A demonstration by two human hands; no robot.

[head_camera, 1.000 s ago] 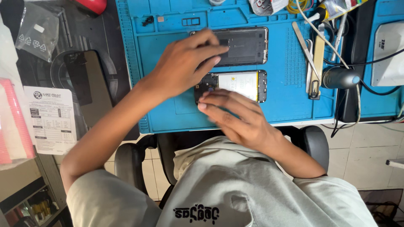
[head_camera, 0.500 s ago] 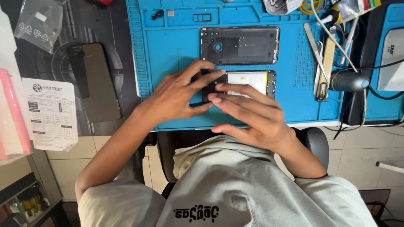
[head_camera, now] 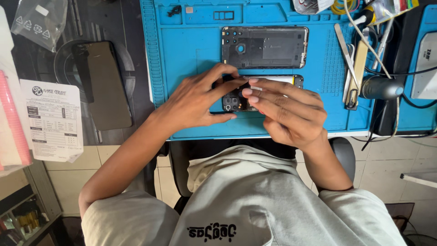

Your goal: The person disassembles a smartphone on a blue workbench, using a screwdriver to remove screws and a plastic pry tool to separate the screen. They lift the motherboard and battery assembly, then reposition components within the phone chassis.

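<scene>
Two hands on opened phone (head_camera: 236,101) at blue mat (head_camera: 182,68) centre — left hand (head_camera: 200,102) pinching its end, right hand (head_camera: 284,111) fingertips pressing board. Detached back cover (head_camera: 264,47) just above. Step: internal-component work; next likely needs fine fingertip pressure.

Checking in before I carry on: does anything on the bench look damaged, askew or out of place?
Nothing looks damaged. The opened phone lies square on the blue mat under the left hand and right hand; its back cover sits parallel above. Only the cables are tangled.
</scene>
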